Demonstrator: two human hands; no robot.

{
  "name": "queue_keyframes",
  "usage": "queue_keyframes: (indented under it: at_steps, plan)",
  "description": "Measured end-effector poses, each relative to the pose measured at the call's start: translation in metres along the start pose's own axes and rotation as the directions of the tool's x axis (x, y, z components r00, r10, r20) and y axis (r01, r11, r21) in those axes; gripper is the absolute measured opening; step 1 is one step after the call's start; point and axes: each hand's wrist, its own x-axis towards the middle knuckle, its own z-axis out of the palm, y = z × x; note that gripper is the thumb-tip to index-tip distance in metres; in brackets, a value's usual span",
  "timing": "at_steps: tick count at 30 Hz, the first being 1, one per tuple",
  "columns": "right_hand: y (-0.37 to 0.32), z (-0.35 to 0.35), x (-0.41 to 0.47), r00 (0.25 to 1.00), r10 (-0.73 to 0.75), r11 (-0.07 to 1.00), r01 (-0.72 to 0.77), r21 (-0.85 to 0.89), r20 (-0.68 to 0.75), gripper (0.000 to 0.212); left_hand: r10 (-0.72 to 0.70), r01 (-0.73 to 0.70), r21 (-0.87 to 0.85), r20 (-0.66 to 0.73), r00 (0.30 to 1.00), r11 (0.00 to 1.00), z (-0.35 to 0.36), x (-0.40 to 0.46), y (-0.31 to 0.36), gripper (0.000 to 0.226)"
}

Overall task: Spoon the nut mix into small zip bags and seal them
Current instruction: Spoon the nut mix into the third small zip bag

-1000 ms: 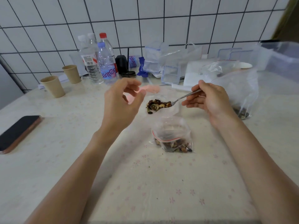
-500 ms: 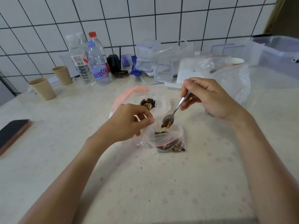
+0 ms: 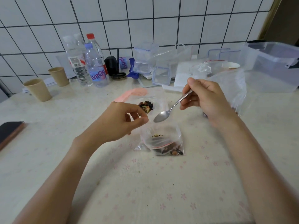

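A small clear zip bag [image 3: 163, 139] with a red seal strip stands open on the table, with nut mix in its bottom. My left hand [image 3: 123, 120] pinches the bag's upper edge at its left side. My right hand [image 3: 205, 99] holds a metal spoon [image 3: 168, 110] by the handle; its bowl is empty and hangs just above the bag's mouth. Behind the bag lies a larger clear bag with a pink strip [image 3: 132, 94] that holds a heap of nut mix [image 3: 146, 106].
Two paper cups [image 3: 38, 89] and several water bottles [image 3: 95, 65] stand at the back left. A phone [image 3: 9, 131] lies at the left edge. Clear plastic boxes [image 3: 273, 65], lids and loose bags [image 3: 229, 84] crowd the back right by the tiled wall.
The spoon carried nut mix from the larger bag into the small bag and has come out empty. My left hand dropped from mid-air to pinch the bag's edge.
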Motion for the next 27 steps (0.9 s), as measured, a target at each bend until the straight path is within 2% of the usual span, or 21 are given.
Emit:
queue_keyframes:
  at_steps: [3,5,7,8,9,11,13,16,19,22,27]
  plan:
    - [0.015,0.006,0.004,0.99,0.124,0.99,-0.119,0.076,-0.07,0.036,0.029,-0.041,-0.049,-0.218,0.976,0.998,-0.001,0.004,-0.003,0.007]
    - [0.023,0.011,0.007,0.984,0.161,0.983,-0.153,0.099,-0.077,0.036,0.068,-0.07,0.013,-0.444,0.893,0.997,-0.002,0.008,-0.009,0.011]
    - [0.029,0.016,0.009,0.981,0.185,0.976,-0.176,0.128,-0.06,0.035,0.109,-0.027,0.141,-0.623,0.774,0.99,-0.002,0.013,-0.015,0.024]
    - [0.031,0.019,0.01,0.979,0.197,0.972,-0.188,0.142,-0.05,0.034,0.116,0.01,0.18,-0.672,0.732,0.984,-0.003,0.016,-0.019,0.032]
    - [0.033,0.022,0.011,0.977,0.211,0.967,-0.202,0.154,-0.041,0.033,0.099,0.053,0.196,-0.688,0.719,0.979,-0.003,0.018,-0.023,0.041]
    - [0.037,0.028,0.013,0.973,0.231,0.96,-0.224,0.165,-0.021,0.027,-0.012,0.161,0.178,-0.635,0.772,0.971,-0.001,0.023,-0.032,0.061]
    - [0.041,0.032,0.014,0.972,0.235,0.959,-0.234,0.16,0.012,0.021,-0.193,0.3,0.133,-0.513,0.836,0.945,0.003,0.027,-0.041,0.074]
    - [0.048,0.039,0.016,0.969,0.239,0.959,-0.245,0.145,0.062,0.019,-0.403,0.456,0.064,-0.372,0.836,0.887,0.005,0.029,-0.049,0.069]
    - [0.056,0.048,0.017,0.967,0.245,0.964,-0.251,0.086,0.066,0.023,-0.459,0.484,-0.007,-0.327,0.826,0.875,0.004,0.03,-0.05,0.047]
    - [0.064,0.054,0.019,0.963,0.269,0.957,-0.27,0.108,0.027,0.022,-0.484,0.454,-0.171,-0.259,0.836,0.875,0.008,0.031,-0.044,0.027]
    - [0.068,0.055,0.018,0.96,0.272,0.956,-0.263,0.13,-0.061,0.024,-0.495,0.453,-0.216,-0.219,0.841,0.865,0.009,0.031,-0.038,0.033]
